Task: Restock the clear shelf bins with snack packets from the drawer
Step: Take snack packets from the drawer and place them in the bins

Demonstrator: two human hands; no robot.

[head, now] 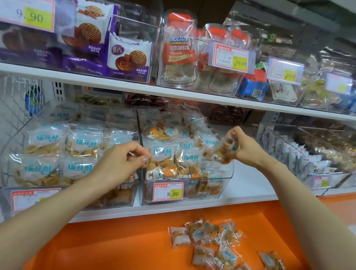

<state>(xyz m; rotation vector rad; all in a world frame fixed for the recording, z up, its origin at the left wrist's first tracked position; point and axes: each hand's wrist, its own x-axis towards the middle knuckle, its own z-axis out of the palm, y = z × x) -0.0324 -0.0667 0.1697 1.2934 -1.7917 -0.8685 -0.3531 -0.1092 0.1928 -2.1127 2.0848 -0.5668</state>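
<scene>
Two clear bins of biscuit packets stand on the lower white shelf: a left bin (6, 190) and a middle bin (226, 180) with an 8.80 price tag. My right hand (243, 149) grips a snack packet (223, 151) over the right edge of the middle bin. My left hand (118, 161) is at the gap between the two bins, fingers curled and pinching the top edge of a packet (159, 155). Below, the orange drawer (115, 249) holds several loose packets (213, 243) at its right side.
An upper shelf (177, 91) carries clear bins of purple cookie packs, orange candy bags and blue sweets with price tags. More bins of packets and nuts (316, 157) sit to the right on the lower shelf. A wire rack (5, 102) stands at the far left.
</scene>
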